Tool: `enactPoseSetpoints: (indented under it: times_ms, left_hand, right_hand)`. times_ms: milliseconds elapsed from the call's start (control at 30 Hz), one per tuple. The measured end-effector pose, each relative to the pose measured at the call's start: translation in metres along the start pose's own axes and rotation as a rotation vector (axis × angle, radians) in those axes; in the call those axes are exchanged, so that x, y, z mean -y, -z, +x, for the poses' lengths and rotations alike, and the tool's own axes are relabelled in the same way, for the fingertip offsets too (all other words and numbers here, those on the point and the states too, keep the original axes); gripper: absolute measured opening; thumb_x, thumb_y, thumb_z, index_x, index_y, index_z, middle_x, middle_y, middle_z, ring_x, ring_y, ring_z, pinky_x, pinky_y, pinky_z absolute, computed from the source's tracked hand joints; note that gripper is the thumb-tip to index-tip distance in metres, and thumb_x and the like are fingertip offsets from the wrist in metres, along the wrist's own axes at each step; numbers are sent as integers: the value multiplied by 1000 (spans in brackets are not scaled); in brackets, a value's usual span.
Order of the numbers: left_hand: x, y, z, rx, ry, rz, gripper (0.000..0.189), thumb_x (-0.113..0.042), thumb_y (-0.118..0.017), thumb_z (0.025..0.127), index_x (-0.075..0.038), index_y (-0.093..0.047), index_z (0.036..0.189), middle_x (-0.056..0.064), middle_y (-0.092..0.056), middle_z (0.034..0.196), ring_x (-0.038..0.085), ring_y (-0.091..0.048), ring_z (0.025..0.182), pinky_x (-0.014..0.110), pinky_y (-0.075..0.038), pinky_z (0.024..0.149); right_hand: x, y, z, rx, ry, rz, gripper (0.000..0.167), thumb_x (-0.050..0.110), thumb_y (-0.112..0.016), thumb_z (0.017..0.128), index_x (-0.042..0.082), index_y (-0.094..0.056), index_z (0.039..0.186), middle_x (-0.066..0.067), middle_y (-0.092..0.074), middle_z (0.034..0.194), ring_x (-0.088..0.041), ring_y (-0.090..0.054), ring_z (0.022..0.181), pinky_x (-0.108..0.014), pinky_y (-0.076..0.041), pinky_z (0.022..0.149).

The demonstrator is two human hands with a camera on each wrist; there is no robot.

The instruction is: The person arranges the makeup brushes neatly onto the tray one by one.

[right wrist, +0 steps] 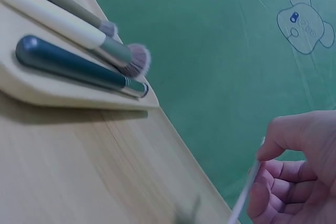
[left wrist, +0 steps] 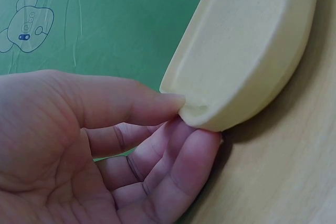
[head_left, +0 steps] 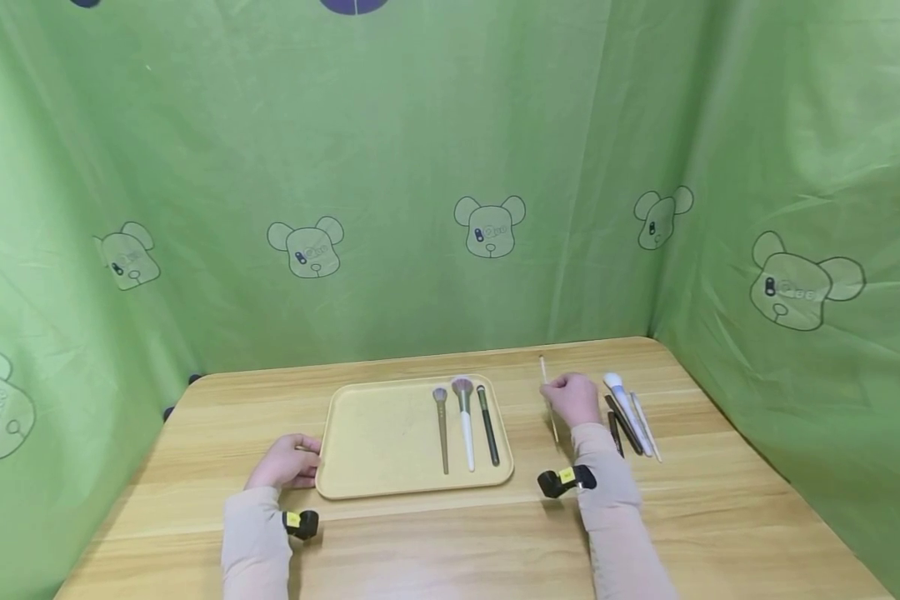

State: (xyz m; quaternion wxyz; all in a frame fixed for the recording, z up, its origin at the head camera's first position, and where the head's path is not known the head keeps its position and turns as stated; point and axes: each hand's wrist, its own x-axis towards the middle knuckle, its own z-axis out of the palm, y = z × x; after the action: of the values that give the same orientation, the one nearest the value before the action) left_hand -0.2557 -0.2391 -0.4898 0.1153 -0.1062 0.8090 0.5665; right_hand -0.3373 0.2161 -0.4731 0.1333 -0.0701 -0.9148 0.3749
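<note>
A yellow tray (head_left: 378,433) lies on the table with three makeup brushes on its right half: a brown-handled brush (head_left: 443,429), a white-handled brush (head_left: 467,437) and a dark-handled brush (right wrist: 73,65). At the tray's left edge my left hand (head_left: 285,461) pinches the rim, thumb on top and fingertips beneath, as the left wrist view shows. To the right of the tray, my right hand (head_left: 573,400) pinches a thin, pale makeup brush (head_left: 554,427) between thumb and fingers. Part of that brush is hidden behind the hand.
Right of my right hand lies a small group of brushes: a white brush (head_left: 630,410), a thin pale brush (head_left: 647,427) and dark-handled ones (head_left: 616,435). A green curtain (head_left: 405,283) hangs behind and beside the wooden table (head_left: 435,550).
</note>
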Motion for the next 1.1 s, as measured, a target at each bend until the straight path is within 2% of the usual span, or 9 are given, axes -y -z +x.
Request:
enactPoseSetpoints:
  times_ms: [333, 567, 767, 1100]
  left_hand:
    - [-3, 0, -2, 6, 1, -3, 29, 4, -55, 87, 11, -50, 114, 9, -59, 80, 15, -59, 66, 28, -58, 62]
    - [-2, 0, -1, 12, 5, -5, 29, 4, -55, 87, 11, -50, 115, 10, -60, 81, 15, -59, 67, 29, -58, 62]
    - [0, 0, 0, 13, 7, -18, 29, 4, -55, 87, 11, -49, 114, 9, -60, 81, 15, -60, 66, 28, -58, 61]
    - [-1, 1, 0, 10, 4, -2, 29, 3, -56, 87, 11, -50, 115, 10, -61, 81, 15, -60, 66, 28, -58, 61]
  right_hand:
    - [22, -10, -7, 54, 4, 42, 17, 18, -66, 79, 1, -69, 82, -7, -66, 70, -21, -60, 68, -30, -49, 65]
    - [32, -21, -10, 95, -21, 97, 15, 16, -64, 80, 2, -69, 82, 0, -61, 57, -11, -55, 51, -23, -45, 56]
    - [46, -29, -16, 138, -34, 148, 13, 13, -65, 80, 1, -66, 84, 0, -60, 58, -9, -54, 49, -20, -46, 52]
    - [60, -38, -21, 155, -38, 196, 10, 9, -64, 79, 0, -64, 84, -3, -61, 62, -10, -55, 50, -20, -48, 49]
